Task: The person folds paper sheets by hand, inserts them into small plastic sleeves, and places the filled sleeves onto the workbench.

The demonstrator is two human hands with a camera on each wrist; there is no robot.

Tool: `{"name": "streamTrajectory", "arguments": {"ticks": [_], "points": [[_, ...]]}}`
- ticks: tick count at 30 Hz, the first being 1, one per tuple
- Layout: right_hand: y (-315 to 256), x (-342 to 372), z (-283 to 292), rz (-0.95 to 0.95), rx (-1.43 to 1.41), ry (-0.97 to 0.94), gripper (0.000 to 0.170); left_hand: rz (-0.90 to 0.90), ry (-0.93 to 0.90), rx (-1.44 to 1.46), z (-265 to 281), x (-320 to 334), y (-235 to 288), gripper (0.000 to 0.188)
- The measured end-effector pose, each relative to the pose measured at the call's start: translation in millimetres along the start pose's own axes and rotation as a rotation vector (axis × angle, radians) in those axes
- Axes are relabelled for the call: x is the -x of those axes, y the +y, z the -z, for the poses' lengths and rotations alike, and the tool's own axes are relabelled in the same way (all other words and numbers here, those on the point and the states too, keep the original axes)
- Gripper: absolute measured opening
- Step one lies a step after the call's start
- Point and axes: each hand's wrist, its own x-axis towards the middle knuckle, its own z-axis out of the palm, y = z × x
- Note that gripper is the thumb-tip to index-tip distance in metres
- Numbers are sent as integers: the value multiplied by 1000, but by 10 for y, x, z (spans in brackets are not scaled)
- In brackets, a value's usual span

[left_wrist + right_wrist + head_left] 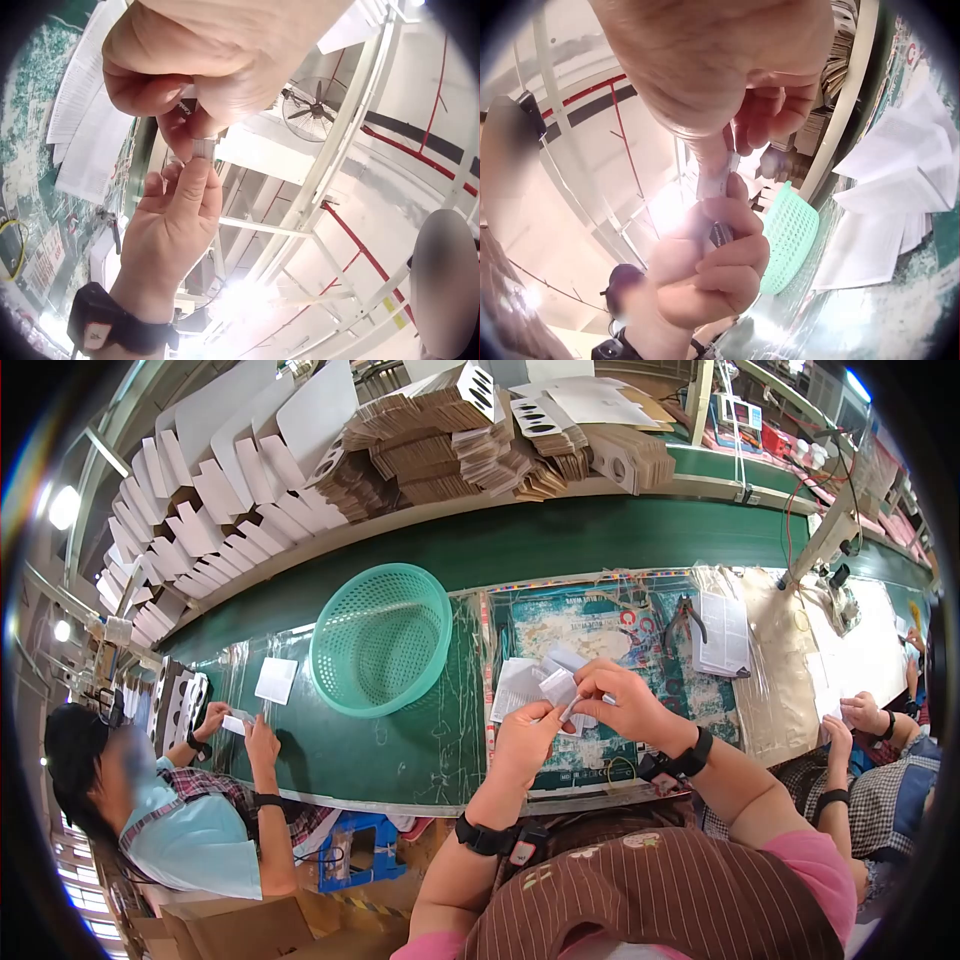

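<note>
- A green bench (pixel 400 760) is running across the scene, carrying a mint basket (pixel 378 645) that is sitting tilted.
- Left of the basket, a white card (pixel 276 680) is lying flat.
- A worn, patchy panel (pixel 570 625) is covering the middle; printed leaflets (pixel 515 685) and pliers (pixel 686 606) are resting on it.
- Brown paper (pixel 775 660) is spreading rightward.
- Behind, a shelf (pixel 700 487) is holding stacked cardboard pieces (pixel 425 460) and white cartons (pixel 220 500).

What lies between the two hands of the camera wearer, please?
A small white piece lies between the left hand and the right hand, pinched by both; the right wrist view shows it.
</note>
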Motion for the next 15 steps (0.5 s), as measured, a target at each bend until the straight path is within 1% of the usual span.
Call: {"name": "streamTrajectory", "arguments": {"ticks": [2,3,4,5,6,8,12,14,15], "points": [[13,31,-44,-141,-133,31,11,-35,11,15,-51,33,14,18],[39,43,-74,-141,-132,32,11,-69,22,31,-81,45,10,17],[76,57,-111,-204,-239,58,10,-69,21,31,-103,45,-18,17],[92,67,-136,-267,-346,84,10,-108,25,84,-124,43,-58,19],[84,71,-152,-268,-346,85,10,-148,29,138,-136,47,-92,20],[67,69,-182,-317,-453,103,13,-179,17,127,-144,63,-135,21],[43,78,-204,-319,-481,116,14,-241,16,153,-155,125,-144,20],[-23,63,-163,-379,-352,13,11,-259,32,131,-130,151,-257,18],[-43,56,-178,-415,-370,41,12,-294,45,106,-118,115,-257,17]]}}
